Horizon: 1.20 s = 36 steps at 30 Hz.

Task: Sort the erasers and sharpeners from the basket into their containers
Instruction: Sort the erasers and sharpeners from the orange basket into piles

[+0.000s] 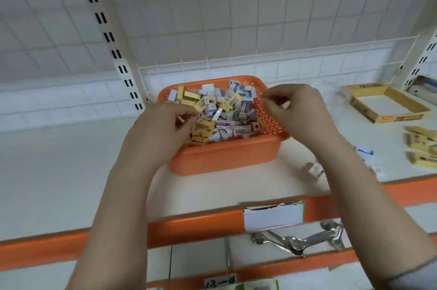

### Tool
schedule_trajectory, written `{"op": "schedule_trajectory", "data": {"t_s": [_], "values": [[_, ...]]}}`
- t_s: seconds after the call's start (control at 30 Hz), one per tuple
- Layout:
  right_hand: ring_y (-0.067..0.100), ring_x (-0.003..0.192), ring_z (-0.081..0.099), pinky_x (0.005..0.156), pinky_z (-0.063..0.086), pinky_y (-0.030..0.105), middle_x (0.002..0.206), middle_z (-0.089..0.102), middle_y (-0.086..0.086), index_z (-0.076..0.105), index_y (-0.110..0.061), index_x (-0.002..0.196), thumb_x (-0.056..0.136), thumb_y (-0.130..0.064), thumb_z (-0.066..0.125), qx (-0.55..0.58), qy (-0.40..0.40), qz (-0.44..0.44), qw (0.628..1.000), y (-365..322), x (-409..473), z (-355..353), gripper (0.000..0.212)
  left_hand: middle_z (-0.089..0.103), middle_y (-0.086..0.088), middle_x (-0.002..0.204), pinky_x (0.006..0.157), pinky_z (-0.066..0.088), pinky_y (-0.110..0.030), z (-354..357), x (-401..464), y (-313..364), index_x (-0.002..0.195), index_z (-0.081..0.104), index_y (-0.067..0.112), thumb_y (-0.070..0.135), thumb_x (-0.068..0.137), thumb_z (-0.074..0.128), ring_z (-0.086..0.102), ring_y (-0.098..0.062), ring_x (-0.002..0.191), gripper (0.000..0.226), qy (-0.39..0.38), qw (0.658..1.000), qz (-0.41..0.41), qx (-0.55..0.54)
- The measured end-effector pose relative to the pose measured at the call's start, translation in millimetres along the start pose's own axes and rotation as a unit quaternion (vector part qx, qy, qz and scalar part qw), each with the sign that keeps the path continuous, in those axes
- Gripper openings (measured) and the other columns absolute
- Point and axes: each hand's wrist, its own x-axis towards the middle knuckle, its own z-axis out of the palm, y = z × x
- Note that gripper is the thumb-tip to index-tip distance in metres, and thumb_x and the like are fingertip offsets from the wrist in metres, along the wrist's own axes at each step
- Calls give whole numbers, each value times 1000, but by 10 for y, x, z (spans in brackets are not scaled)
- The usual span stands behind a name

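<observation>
An orange perforated basket (pixel 224 159) sits on a white shelf (pixel 59 171), near its back, in front of a white wire-grid panel (pixel 236 18). The basket holds a loose heap of small packaged items (pixel 227 112), yellow ones mostly on the left and white and purple ones on the right; erasers and sharpeners cannot be told apart at this sharpness. The left hand (pixel 163 124) reaches over the near left corner of the basket, fingers curled down into the yellow packs; whether they grip one cannot be told. The right hand (pixel 300 110) hovers above the right rim of the basket, thumb and fingertips drawn close together in a narrow pinch; what they hold, if anything, is blurred. An open yellow tray (pixel 387 105) lies on the shelf well to the right of the basket, its white floor visible. Yellow packs (pixel 421 148) lie stacked near the right edge, in front of the tray. A small boxed item (pixel 315 170) lies on the shelf just beside the right forearm. An orange strip (pixel 201 221) edges the shelf front and carries a white label (pixel 273 216). Metal spoons (pixel 305 237) lie on the shelf below.
</observation>
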Motion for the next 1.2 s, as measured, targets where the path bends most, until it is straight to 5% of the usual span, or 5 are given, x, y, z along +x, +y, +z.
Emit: {"op": "schedule_trajectory", "data": {"t_s": [0.37,0.63,0.77,0.93,1.2], "values": [[18,85,62,78,55,36,85,62,-5,66,-19,88,84,-32,66,-321,-328,-163,873,-232,789,704,14,64,11,98,69,39,-13,-100,25,-251,110,69,26,21,92,57,54,-2,83,23,-14,998,-20,-55],[8,60,50,62,46,26,67,51,-6,50,-17,66,86,-24,67,-335,-366,-135,857,-127,753,788,27,58,15,90,73,39,-18,-65,67,-294,110,69,26,22,92,56,49,2,78,22,-24,999,-6,-44],[17,77,62,73,52,31,79,66,0,71,-13,84,83,-27,69,-259,-289,-96,917,-146,796,499,14,60,15,90,72,40,-17,-60,239,-292,112,68,25,23,93,55,52,1,80,23,-51,998,16,-12],[0,61,55,53,37,4,72,64,-8,69,-18,80,78,-27,74,-23,-64,17,998,-29,396,105,11,67,5,110,85,48,-29,132,755,-244,112,69,21,21,92,57,57,-8,91,24,-161,979,103,78],[-2,54,51,54,37,6,69,62,-10,68,-20,83,82,-19,70,178,180,90,963,94,-285,121,3,63,6,115,86,50,-31,491,1249,-221,119,63,22,13,77,75,59,-13,102,45,-317,918,154,182]]}}
